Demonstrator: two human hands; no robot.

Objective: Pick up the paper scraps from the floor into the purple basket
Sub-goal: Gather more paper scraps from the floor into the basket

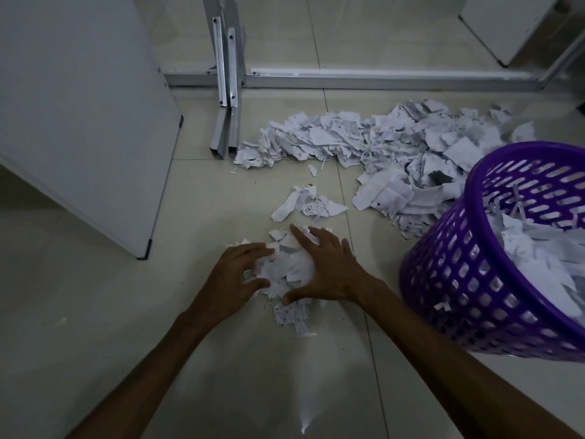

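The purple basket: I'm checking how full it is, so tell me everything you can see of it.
The purple basket looks like plastic, round, with a smooth rim above walls pierced by rows of slots. It stands on the tiled floor at the right, partly cut off by the frame edge. White paper scraps already lie inside. Neither hand touches it.

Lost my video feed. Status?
Both hands, left and right, cupping a scrap clump. Basket right, part full. Big pile remains. Nothing blocking.
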